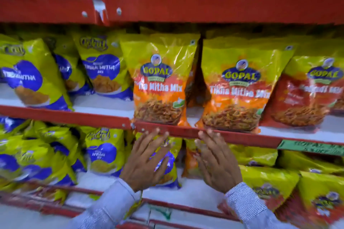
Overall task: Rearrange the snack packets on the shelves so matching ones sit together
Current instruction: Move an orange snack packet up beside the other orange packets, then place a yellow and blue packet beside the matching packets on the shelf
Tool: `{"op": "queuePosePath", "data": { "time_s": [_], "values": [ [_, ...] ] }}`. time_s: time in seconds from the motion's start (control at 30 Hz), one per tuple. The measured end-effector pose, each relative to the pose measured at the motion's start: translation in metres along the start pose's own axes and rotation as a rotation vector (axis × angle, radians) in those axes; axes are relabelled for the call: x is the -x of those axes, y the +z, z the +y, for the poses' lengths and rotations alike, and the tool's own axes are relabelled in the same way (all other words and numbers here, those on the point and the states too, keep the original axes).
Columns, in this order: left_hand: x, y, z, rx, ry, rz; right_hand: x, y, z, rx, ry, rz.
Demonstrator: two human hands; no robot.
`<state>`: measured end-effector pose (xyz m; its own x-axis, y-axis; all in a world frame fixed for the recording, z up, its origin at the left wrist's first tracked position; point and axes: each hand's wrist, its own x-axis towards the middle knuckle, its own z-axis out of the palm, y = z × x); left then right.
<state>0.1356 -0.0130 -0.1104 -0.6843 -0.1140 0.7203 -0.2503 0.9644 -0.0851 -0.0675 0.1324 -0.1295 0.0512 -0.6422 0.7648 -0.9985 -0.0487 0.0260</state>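
Blue-and-yellow snack packets (104,69) fill the middle shelf at 9 o'clock, with more below at 8 o'clock. At centre, two orange Gopal Tikha Mitha Mix packets (160,83) stand side by side on the red shelf edge (242,135), a red Gopal packet (305,95) just beside them at 3 o'clock. Below that edge, a person's left hand (147,160) is spread flat, fingers splayed, gripping nothing, in front of a blue-and-yellow packet (171,161) on the lower shelf; whether it touches is unclear. The right hand (216,161), equally empty and unclenched, reaches up at 5 o'clock, fingertips near the shelf edge under the second orange packet.
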Motion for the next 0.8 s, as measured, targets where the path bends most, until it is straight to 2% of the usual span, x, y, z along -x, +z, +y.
{"op": "queuePosePath", "data": {
  "time_s": [0.03, 0.1, 0.17, 0.23, 0.3, 0.47, 0.53, 0.67, 0.8],
  "values": [
    [0.024, 0.006, -0.010, 0.025, -0.036, -0.031, 0.010, 0.014, -0.010, -0.038, -0.015, -0.049],
    [0.064, 0.021, -0.027, 0.071, -0.222, -0.143, 0.024, 0.043, -0.022, -0.086, 0.103, -0.148],
    [0.085, 0.035, -0.029, 0.184, -0.511, -0.305, 0.032, 0.058, -0.025, -0.146, 0.383, -0.298],
    [0.097, 0.052, -0.030, 0.282, -0.731, -0.316, 0.047, 0.071, -0.023, -0.316, 0.627, -0.534],
    [0.159, 0.090, -0.085, 0.460, -0.923, -0.540, 0.063, 0.161, -0.055, -0.466, 0.801, -0.749],
    [0.143, 0.121, -0.091, 0.796, -1.010, -0.636, 0.042, 0.171, -0.037, -0.604, 0.980, -0.816],
    [0.150, 0.133, -0.100, 0.837, -1.029, -0.585, 0.041, 0.176, -0.036, -0.640, 1.049, -0.807],
    [0.151, 0.119, -0.090, 0.874, -1.046, -0.530, 0.053, 0.173, -0.047, -0.722, 1.101, -0.682],
    [0.133, 0.073, -0.086, 0.854, -0.961, -0.416, 0.032, 0.139, -0.063, -0.685, 1.051, -0.553]
  ]
}}
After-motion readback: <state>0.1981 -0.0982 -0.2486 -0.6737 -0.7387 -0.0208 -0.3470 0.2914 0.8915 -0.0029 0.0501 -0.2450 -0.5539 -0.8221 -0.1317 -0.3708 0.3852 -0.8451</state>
